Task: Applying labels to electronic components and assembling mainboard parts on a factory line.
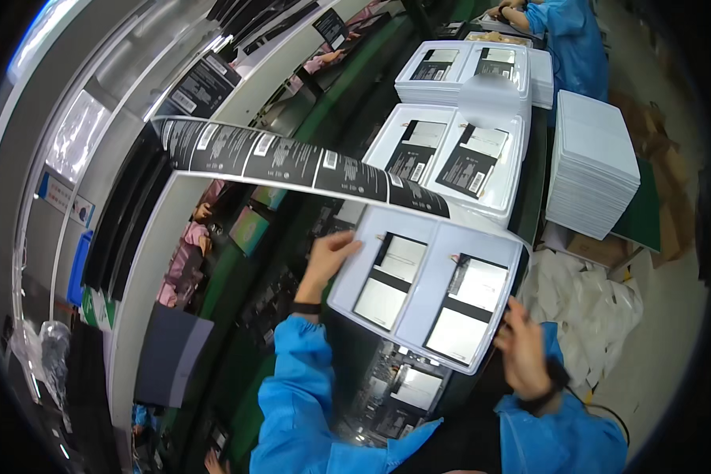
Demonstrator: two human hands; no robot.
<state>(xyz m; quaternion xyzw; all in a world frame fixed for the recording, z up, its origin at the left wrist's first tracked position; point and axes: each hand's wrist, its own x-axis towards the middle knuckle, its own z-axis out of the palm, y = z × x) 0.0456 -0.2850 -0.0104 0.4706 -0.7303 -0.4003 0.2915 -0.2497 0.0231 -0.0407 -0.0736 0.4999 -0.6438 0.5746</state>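
Observation:
Between my hands is a shallow white plastic tray [417, 297] with two compartments. A flat battery pack [391, 280] lies in its left compartment and another battery pack [468, 308] in the right one, both silvery white with black bands. The fingers of my left hand [328, 265] grip the tray's left edge. My right hand [524, 351] has its fingers closed at the right edge, partly hidden beneath. Across the far side of the tray hangs a long strip of black labels [292, 166] on pale backing, its right end close to the tray's far edge.
Beyond stand stacked white trays [442, 150] holding black-labelled packs. A tall white stack [592, 166] is at right, above white bags [581, 308]. Below my tray, a circuit assembly [403, 387] lies on the green line. A co-worker in a blue sleeve [573, 47] works at the far end.

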